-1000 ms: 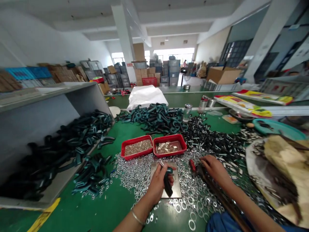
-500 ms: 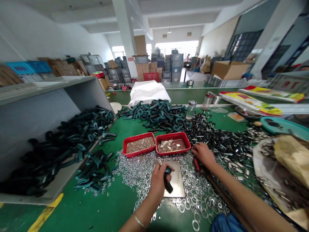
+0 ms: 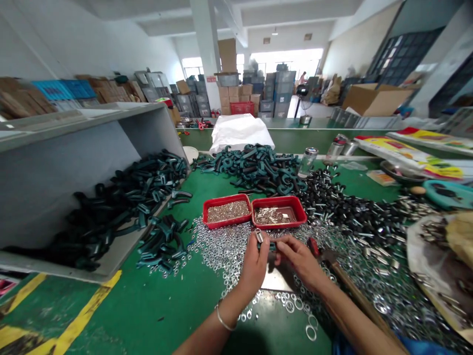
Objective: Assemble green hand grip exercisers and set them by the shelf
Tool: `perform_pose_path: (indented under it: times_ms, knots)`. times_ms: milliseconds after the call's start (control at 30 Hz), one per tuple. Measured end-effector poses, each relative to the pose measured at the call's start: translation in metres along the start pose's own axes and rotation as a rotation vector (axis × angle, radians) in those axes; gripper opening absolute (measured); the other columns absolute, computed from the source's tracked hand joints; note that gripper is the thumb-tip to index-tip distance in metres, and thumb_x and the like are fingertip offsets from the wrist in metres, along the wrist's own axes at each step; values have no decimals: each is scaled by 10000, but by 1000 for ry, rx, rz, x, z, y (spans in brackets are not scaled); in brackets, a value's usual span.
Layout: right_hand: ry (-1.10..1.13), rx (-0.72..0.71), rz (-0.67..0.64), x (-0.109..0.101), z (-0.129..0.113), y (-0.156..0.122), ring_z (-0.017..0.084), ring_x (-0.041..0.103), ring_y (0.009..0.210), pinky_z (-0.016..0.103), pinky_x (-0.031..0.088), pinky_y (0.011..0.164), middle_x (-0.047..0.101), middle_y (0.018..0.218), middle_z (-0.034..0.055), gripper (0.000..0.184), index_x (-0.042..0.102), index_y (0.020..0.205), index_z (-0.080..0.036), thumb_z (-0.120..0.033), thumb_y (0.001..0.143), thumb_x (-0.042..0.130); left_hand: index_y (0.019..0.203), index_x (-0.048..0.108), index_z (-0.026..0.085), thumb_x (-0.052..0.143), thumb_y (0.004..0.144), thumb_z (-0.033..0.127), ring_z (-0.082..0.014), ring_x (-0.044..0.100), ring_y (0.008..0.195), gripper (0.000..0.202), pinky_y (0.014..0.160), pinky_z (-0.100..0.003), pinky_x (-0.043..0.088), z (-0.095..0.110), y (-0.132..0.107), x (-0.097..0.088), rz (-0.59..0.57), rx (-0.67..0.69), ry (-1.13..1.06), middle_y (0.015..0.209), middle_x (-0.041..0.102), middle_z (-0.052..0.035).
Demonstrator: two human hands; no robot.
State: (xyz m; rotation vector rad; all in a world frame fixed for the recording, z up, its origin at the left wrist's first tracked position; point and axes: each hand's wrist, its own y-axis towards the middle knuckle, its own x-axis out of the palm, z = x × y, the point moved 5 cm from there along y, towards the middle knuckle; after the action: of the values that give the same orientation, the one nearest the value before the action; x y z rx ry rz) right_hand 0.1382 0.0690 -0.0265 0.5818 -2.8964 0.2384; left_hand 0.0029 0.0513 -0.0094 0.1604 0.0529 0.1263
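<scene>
Moved inward from the red-tipped tool (image 3: 314, 247), our right hand (image 3: 300, 264) now pinches the teal plastic part (image 3: 271, 245) gripped in our closed left hand (image 3: 254, 266) over the steel plate (image 3: 277, 281), with loose washers (image 3: 218, 251) and piled teal parts (image 3: 254, 170) remaining.

The only camera sits on the person's head above the green workbench (image 3: 155, 315), looking forward and down, near the left hand (image 3: 254, 266) and right hand (image 3: 298, 264).

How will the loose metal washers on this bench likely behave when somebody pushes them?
The washers would probably slide and scatter easily, lying loose in a thin layer. Being rings, any tipped on edge might roll.
</scene>
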Motion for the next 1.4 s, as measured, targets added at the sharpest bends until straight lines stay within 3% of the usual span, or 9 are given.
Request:
perform_pose_path:
  times_ms: [200,300,467,600,700,900,1033,1200,1400]
  knots:
    - [177,99,-76,17,13,0,121,577,595,273,488,619,587,681,-27,260,555,837,-190,-424,885,659,1116,545,189,464,958,465,-239,553,1088,329,979,-357,383,-13,-8,-10,39,-41,151,1127,605,-115]
    - [-145,-79,41,9,4,-8,172,629,679,319,512,668,648,753,5,193,599,906,-207,-381,872,676,1096,554,189,476,938,506,-248,567,1074,362,970,-365,392,-9,-11,-10,32,-97,165,1093,628,-113]
    - [-881,-753,222,23,-19,-32,239,643,930,394,512,841,707,991,78,226,643,1151,-239,-272,931,607,1120,559,200,510,922,506,-242,576,1085,367,994,-363,387,4,-9,-14,-96,-159,86,1127,645,-97]
    - [-1179,-730,179,19,-10,-34,234,650,860,357,536,759,703,935,84,361,553,1338,-227,-289,986,506,1112,597,204,609,868,495,-249,572,1093,379,980,-348,395,-16,-7,-13,-57,-254,-88,1139,649,-87]
    - [-1334,-489,14,-26,-5,-31,209,659,912,310,534,786,698,983,56,345,557,1330,-268,-332,1002,472,982,606,186,630,855,494,-193,601,858,334,817,-313,456,-43,-10,-1,-5,-377,-396,988,659,-65]
    - [-1651,78,625,-202,-36,-25,260,645,986,349,489,819,655,1054,165,176,597,1038,-138,-215,982,450,876,557,140,729,808,420,-113,535,652,335,687,-287,469,-74,-11,28,-109,-515,-894,799,614,-36]
    - [-1683,163,639,-238,-43,-10,275,671,891,333,485,718,663,945,162,36,585,886,-141,-175,884,598,881,554,134,706,843,392,-106,534,643,301,686,-292,476,-76,-13,28,-182,-497,-931,794,621,-42]
    - [-1662,31,602,-212,-58,-1,304,654,986,389,491,807,652,1029,226,131,580,1004,-105,-163,895,535,865,532,143,712,834,399,-109,547,635,315,674,-285,470,-76,-19,20,-83,-513,-927,787,641,-54]
    - [-867,-258,331,-91,-49,-9,235,699,872,370,537,812,712,1005,71,268,567,1124,-225,-418,945,517,878,523,160,740,795,410,-113,563,676,342,666,-253,453,-61,-8,17,64,-485,-873,809,651,-46]
